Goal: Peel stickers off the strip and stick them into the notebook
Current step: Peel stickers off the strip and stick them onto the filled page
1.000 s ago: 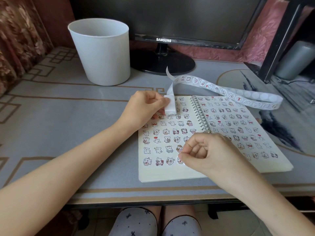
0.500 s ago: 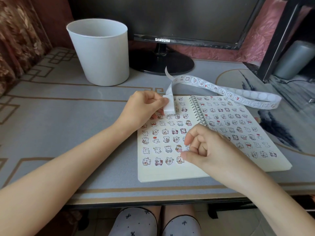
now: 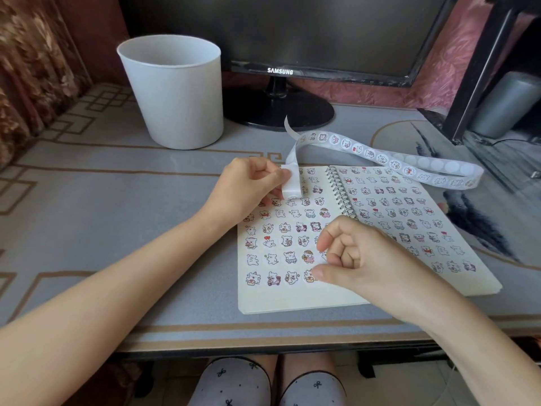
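Observation:
An open spiral notebook (image 3: 292,300) lies on the desk, both pages covered with rows of small cartoon stickers. My left hand (image 3: 248,189) pinches the folded near end of the white sticker strip (image 3: 380,156) over the top of the left page. From there the strip loops up and trails off to the right, past the notebook's top edge. My right hand (image 3: 360,259) hovers over the lower part of the left page near the spine, fingers curled. Its thumb tip rests beside the last sticker (image 3: 308,275) in the bottom row. Nothing shows between its fingers.
A white bucket (image 3: 172,92) stands at the back left of the desk. A black monitor (image 3: 278,71) on a round stand sits behind the notebook. A black frame with a grey cylinder (image 3: 503,104) is at the far right. The desk's front edge (image 3: 263,338) is close to my knees.
My right hand has loosened its pinch and lifted slightly from the bottom row of the left page, its index finger rising. My left hand still holds the strip in the same place.

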### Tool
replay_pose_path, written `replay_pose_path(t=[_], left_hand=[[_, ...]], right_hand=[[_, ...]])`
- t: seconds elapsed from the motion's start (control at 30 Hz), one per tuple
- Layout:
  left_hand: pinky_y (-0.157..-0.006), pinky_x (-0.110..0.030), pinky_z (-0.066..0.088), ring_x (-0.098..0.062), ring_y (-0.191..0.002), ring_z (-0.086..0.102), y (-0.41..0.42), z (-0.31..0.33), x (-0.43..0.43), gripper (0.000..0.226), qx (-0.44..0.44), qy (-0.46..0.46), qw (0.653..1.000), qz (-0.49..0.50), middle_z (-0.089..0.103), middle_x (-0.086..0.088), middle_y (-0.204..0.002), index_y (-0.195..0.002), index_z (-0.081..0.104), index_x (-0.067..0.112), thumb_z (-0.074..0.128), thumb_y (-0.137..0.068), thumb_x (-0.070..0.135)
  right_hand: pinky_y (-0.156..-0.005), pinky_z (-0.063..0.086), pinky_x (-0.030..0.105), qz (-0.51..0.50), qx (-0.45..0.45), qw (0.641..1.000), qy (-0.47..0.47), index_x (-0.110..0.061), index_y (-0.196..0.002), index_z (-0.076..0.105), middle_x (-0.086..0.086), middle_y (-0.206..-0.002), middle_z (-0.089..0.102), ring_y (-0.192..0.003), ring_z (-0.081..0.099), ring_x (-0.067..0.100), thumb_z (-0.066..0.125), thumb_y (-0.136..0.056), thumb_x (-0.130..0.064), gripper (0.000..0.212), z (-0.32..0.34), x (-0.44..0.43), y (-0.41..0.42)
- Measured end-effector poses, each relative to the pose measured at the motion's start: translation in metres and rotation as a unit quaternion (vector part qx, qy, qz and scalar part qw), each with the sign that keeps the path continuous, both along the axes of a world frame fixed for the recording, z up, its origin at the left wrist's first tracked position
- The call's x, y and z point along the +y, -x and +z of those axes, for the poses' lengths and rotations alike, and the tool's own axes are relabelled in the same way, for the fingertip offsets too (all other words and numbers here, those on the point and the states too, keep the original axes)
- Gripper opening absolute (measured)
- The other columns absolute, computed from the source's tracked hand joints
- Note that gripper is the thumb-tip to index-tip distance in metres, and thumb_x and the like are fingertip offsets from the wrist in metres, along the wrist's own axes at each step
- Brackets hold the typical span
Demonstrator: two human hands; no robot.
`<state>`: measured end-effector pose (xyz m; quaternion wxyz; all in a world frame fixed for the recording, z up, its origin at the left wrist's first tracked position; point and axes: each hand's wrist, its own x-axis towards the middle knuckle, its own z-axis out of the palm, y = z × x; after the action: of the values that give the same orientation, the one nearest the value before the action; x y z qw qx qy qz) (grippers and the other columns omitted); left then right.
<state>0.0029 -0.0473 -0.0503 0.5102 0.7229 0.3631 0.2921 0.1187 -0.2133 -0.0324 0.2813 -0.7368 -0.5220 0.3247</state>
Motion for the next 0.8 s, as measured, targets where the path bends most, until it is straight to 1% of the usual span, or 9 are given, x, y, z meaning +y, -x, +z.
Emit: replay_pose_path(t=[0.13,0.2,0.27,0.33,0.4,0.47,0.6,0.7,0.8], left_hand=[[-0.048,-0.008,0.039,0.002,-0.043,0.053,0.000,0.000,0.000,0.020,0.000,-0.002,1.000,-0.002,0.069,0.000,-0.067,-0.076,0.064,0.010,0.061,-0.092,0.022],[-0.048,-0.007,0.038,0.002,-0.043,0.053,0.000,0.001,-0.001,0.020,-0.005,-0.006,1.000,-0.006,0.068,-0.001,-0.067,-0.078,0.065,0.008,0.060,-0.092,0.021],[-0.047,-0.007,0.037,0.002,-0.043,0.053,0.000,0.003,-0.002,0.021,-0.009,-0.010,1.000,-0.007,0.068,-0.003,-0.067,-0.080,0.065,0.006,0.060,-0.092,0.021],[-0.046,-0.009,0.037,-0.003,-0.043,0.053,0.001,0.003,-0.002,0.022,-0.018,-0.018,1.000,-0.003,0.069,-0.006,-0.067,-0.080,0.065,0.004,0.059,-0.093,0.022],[-0.048,-0.015,0.042,-0.012,-0.051,0.057,0.001,0.004,-0.001,0.024,-0.032,-0.021,0.999,0.005,0.071,-0.009,-0.070,-0.079,0.065,0.004,0.060,-0.093,0.024],[-0.052,-0.022,0.047,-0.023,-0.062,0.061,0.001,0.004,0.001,0.024,-0.055,-0.010,0.998,0.009,0.071,-0.009,-0.072,-0.078,0.065,0.005,0.060,-0.092,0.023],[-0.049,-0.020,0.047,-0.015,-0.065,0.065,0.003,0.007,0.001,0.019,-0.098,0.021,0.995,-0.003,0.071,-0.006,-0.071,-0.081,0.064,0.004,0.060,-0.092,0.018],[-0.047,-0.019,0.046,-0.010,-0.061,0.066,0.003,0.008,0.000,0.018,-0.112,0.036,0.993,-0.010,0.071,-0.002,-0.069,-0.082,0.064,0.003,0.059,-0.093,0.017],[-0.046,-0.019,0.045,-0.011,-0.060,0.066,0.003,0.007,0.000,0.018,-0.119,0.037,0.992,-0.007,0.071,0.001,-0.067,-0.078,0.062,0.007,0.060,-0.093,0.018]], right_hand=[[-0.058,0.039,0.020,-0.001,0.017,1.000,-0.006,-0.026,-0.086,0.055,-0.005,-0.068,0.057,-0.052,0.047,0.002,0.073,-0.079,-0.019,0.020,0.002,0.001,-0.001],[-0.052,0.039,0.015,-0.015,0.045,0.999,-0.023,-0.021,-0.088,0.057,-0.002,-0.072,0.062,-0.052,0.051,0.003,0.071,-0.081,-0.021,0.016,0.007,0.002,-0.003],[-0.047,0.037,0.011,-0.028,0.059,0.996,-0.064,-0.018,-0.087,0.060,-0.003,-0.075,0.064,-0.053,0.055,0.003,0.068,-0.083,-0.020,0.009,0.014,0.007,-0.006],[-0.050,0.038,0.010,-0.046,0.047,0.990,-0.124,-0.018,-0.083,0.063,-0.008,-0.073,0.064,-0.058,0.058,0.005,0.068,-0.083,-0.019,0.005,0.018,0.016,-0.011],[-0.059,0.044,0.014,-0.063,0.020,0.982,-0.175,-0.020,-0.082,0.065,-0.011,-0.076,0.066,-0.065,0.059,0.008,0.070,-0.082,-0.019,0.005,0.019,0.029,-0.016],[-0.069,0.047,0.024,-0.066,-0.007,0.976,-0.209,-0.023,-0.084,0.066,-0.010,-0.084,0.069,-0.074,0.061,0.010,0.072,-0.081,-0.020,0.007,0.014,0.044,-0.019],[-0.069,0.042,0.023,-0.063,-0.046,0.965,-0.251,-0.029,-0.089,0.067,-0.012,-0.086,0.069,-0.079,0.061,0.009,0.072,-0.080,-0.022,0.013,0.002,0.062,-0.021],[-0.070,0.050,0.036,-0.066,-0.072,0.958,-0.271,-0.029,-0.086,0.069,-0.015,-0.085,0.069,-0.078,0.062,0.010,0.071,-0.079,-0.026,0.009,-0.002,0.066,-0.018],[-0.073,0.053,0.039,-0.081,-0.045,0.952,-0.293,-0.028,-0.085,0.069,-0.015,-0.084,0.070,-0.080,0.064,0.008,0.072,-0.079,-0.032,0.008,0.000,0.064,-0.015]])
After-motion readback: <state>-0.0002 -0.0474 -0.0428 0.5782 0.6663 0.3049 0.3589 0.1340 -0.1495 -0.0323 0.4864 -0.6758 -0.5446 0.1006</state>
